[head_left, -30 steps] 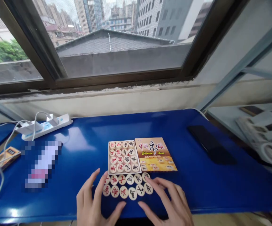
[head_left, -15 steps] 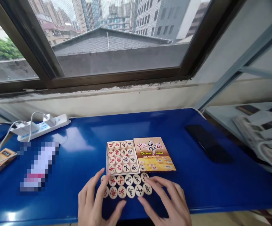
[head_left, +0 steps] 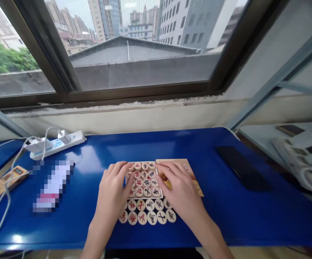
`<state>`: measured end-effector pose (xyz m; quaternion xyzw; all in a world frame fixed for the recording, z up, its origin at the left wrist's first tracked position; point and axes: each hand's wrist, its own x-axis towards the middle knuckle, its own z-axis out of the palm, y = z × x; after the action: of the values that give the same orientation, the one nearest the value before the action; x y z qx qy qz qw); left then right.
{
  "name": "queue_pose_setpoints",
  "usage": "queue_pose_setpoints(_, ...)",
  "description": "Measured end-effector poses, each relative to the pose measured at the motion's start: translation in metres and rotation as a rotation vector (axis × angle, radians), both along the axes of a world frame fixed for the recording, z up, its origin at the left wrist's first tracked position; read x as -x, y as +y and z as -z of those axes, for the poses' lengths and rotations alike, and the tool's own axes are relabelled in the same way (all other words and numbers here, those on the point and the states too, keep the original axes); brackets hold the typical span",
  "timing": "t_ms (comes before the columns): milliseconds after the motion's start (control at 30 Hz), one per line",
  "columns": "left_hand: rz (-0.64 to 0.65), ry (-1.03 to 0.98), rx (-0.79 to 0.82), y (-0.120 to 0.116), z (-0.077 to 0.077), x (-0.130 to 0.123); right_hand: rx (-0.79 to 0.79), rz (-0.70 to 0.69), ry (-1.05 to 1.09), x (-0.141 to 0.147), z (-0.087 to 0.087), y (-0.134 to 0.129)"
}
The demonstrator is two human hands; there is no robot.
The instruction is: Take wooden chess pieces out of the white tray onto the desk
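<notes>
Resting at lower centre, left hand (head_left: 113,190) and right hand (head_left: 179,189) lie open-fingered flanking the tray of chess pieces (head_left: 143,178); loose pieces (head_left: 147,212) below on blue counter (head_left: 226,216).

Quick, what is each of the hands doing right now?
Left hand: open, fingers on the tray of chess pieces.
Right hand: open, resting across tray and box lid.

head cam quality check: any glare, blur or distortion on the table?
Head view: daylight from the window throws soft glare patches on the blue table; a pixelated block masks one object; wide-angle bends the window frame; chess pieces and both hands, left hand, right hand, stay sharp.
</notes>
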<state>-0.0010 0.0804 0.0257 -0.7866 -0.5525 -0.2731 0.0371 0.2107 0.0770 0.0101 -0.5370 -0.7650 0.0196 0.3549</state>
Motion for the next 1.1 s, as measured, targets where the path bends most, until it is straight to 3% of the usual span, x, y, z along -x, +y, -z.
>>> queue_pose_setpoints(100, -0.013, 0.102, 0.039, 0.010, 0.005, -0.005, 0.032, -0.008, -0.052, 0.008, 0.004, 0.012)
queue_pose_setpoints(267, -0.021, 0.065, 0.031, 0.007, 0.011, -0.002, 0.037, -0.003, -0.036, 0.010, 0.012, 0.011)
queue_pose_setpoints(400, -0.071, 0.073, 0.032, 0.010, 0.011, 0.000, 0.049, -0.003, -0.019, 0.009, 0.012, 0.012)
queue_pose_setpoints(567, -0.045, 0.094, 0.084, 0.013, 0.012, -0.004, 0.055, -0.003, -0.021, 0.012, 0.011, 0.014)
queue_pose_setpoints(867, -0.116, -0.005, 0.167, 0.015, 0.014, -0.013, 0.007, 0.066, 0.005, 0.019, 0.013, 0.020)
queue_pose_setpoints(1000, -0.055, -0.172, 0.108, 0.011, 0.005, -0.010, -0.097, 0.074, 0.050, 0.016, 0.003, 0.015)
queue_pose_setpoints(1100, 0.037, -0.285, 0.006, -0.013, -0.006, -0.009, -0.199, 0.024, 0.130, 0.010, -0.011, -0.006)
